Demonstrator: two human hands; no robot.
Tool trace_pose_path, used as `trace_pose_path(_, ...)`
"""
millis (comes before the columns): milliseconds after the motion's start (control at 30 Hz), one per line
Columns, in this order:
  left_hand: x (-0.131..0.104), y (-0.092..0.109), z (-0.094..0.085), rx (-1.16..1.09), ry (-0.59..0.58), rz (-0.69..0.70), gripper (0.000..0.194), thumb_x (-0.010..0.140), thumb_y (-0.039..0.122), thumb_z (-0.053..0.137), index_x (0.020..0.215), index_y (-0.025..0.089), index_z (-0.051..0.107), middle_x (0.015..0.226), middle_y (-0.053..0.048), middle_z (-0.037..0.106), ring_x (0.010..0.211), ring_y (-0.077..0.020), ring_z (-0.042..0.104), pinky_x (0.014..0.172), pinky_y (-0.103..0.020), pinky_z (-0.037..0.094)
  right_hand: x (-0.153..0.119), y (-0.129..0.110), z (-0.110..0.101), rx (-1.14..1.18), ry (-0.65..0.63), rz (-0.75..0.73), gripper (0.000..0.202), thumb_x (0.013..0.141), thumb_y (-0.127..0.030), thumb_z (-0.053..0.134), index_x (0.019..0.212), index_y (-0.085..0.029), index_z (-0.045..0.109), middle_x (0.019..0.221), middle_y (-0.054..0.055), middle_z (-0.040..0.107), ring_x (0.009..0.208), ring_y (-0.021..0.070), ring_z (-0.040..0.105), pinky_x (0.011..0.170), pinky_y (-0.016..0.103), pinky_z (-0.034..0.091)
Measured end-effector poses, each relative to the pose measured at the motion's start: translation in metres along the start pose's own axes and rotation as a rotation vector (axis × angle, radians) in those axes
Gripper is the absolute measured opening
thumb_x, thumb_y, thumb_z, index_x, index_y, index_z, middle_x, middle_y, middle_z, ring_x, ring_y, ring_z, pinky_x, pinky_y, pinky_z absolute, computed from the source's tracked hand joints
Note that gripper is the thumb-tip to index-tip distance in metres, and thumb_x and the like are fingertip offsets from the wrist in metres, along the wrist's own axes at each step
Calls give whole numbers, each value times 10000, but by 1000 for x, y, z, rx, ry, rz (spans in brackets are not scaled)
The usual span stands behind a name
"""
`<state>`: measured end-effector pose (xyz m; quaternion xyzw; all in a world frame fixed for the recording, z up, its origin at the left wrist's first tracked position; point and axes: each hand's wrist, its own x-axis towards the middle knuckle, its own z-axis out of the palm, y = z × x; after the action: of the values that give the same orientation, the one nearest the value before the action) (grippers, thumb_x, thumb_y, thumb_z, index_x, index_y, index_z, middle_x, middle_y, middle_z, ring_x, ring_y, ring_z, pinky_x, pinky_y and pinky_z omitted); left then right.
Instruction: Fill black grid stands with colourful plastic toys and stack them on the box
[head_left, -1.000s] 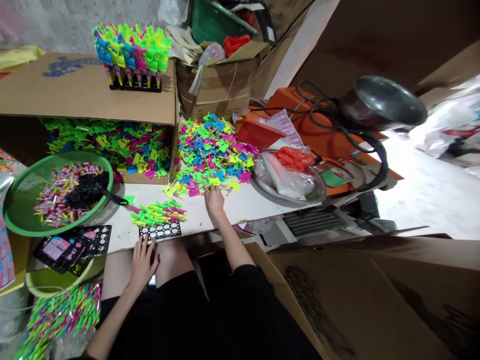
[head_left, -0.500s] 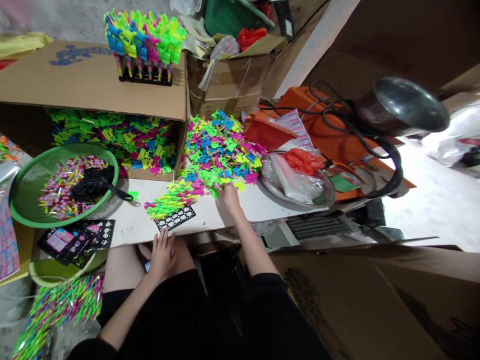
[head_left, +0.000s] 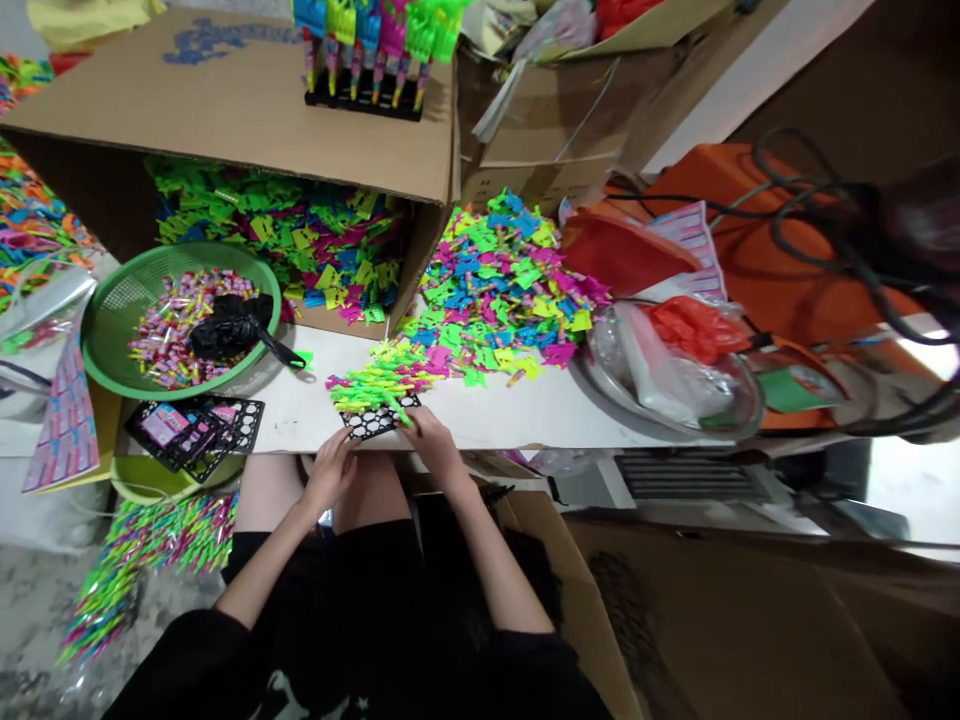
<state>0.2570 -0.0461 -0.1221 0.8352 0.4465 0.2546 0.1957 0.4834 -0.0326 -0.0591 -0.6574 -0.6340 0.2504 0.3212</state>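
A black rack with round holes (head_left: 369, 424) lies at the front edge of the white table, with rows of bright green, yellow and pink plastic pieces (head_left: 382, 375) over its far part. My left hand (head_left: 331, 472) touches the rack's near left corner, fingers bent together; whether they pinch it is hard to tell. At the rack's right end my right hand (head_left: 431, 445) is closed on a green plastic piece (head_left: 401, 410). Behind it spreads a loose heap of multicoloured pieces (head_left: 502, 290).
An open cardboard box (head_left: 225, 110) bears a filled rack (head_left: 364, 95). A green basket (head_left: 94, 345) stands left, above black racks (head_left: 191, 435). A metal tray (head_left: 750, 410) with plastic bags and an orange machine (head_left: 757, 250) are on the right.
My right hand has come from the heap back to the rack with a green piece. My left hand has moved up onto the rack's corner. The camera view has shifted.
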Motion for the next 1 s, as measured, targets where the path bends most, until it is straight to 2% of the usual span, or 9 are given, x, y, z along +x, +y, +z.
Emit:
trace_pose_path(100, -1, -11, -3, 47, -41, -2, 449, 920, 221, 396, 1367, 191, 407, 1426, -100, 445, 1338, -221, 392, 1099, -452, 355, -13, -2, 25, -10, -56, -28, 104, 847, -289, 527, 809, -230, 605, 819, 49, 615, 729, 184, 595, 672, 271, 478)
trace_pose_path(200, -3, -19, -2, 102, -98, 43, 492, 908, 206, 401, 1398, 177, 371, 1466, -97, 400, 1360, -226, 360, 1131, -467, 298, -21, 2, 38, 104, -83, -51, 110, 842, -304, 526, 794, -225, 587, 814, 41, 618, 720, 180, 600, 699, 295, 501)
trace_pose_path(333, -7, -20, 3, 133, -86, 52, 517, 898, 193, 408, 1412, 170, 353, 1483, -89, 378, 1383, -215, 323, 1147, -450, 269, -22, 3, 43, 247, -145, -11, 150, 825, -287, 536, 920, -215, 628, 883, 60, 672, 768, 195, 649, 720, 314, 533)
trace_pose_path(433, -7, -18, 4, 142, -63, 44, 521, 894, 183, 409, 1413, 177, 356, 1475, -88, 392, 1383, -214, 324, 1146, -448, 269, -21, 0, 43, 264, -180, 23, 180, 828, -278, 542, 944, -218, 665, 922, 69, 705, 837, 217, 672, 763, 327, 540)
trace_pose_path(600, -8, -20, 6, 150, -56, 70, 545, 885, 181, 424, 1423, 176, 344, 1468, -95, 402, 1374, -219, 341, 1138, -445, 281, -16, 5, 56, 143, -55, -80, 140, 819, -248, 579, 906, -237, 688, 988, 67, 703, 943, 220, 651, 850, 325, 505)
trace_pose_path(800, -11, -26, 14, 181, -57, 87, 556, 881, 186, 437, 1426, 148, 331, 1464, -103, 408, 1373, -224, 338, 1141, -437, 275, -6, 11, 86, 257, 80, -207, 75, 830, -256, 588, 858, -222, 648, 850, 41, 645, 802, 183, 604, 731, 308, 497)
trace_pose_path(1000, -12, -28, 17, 184, -67, 84, 555, 874, 203, 447, 1415, 127, 351, 1437, -119, 439, 1362, -233, 356, 1140, -435, 271, 6, 4, 93, 382, -59, -175, 121, 844, -314, 591, 872, -225, 667, 877, 41, 666, 856, 186, 614, 780, 313, 487)
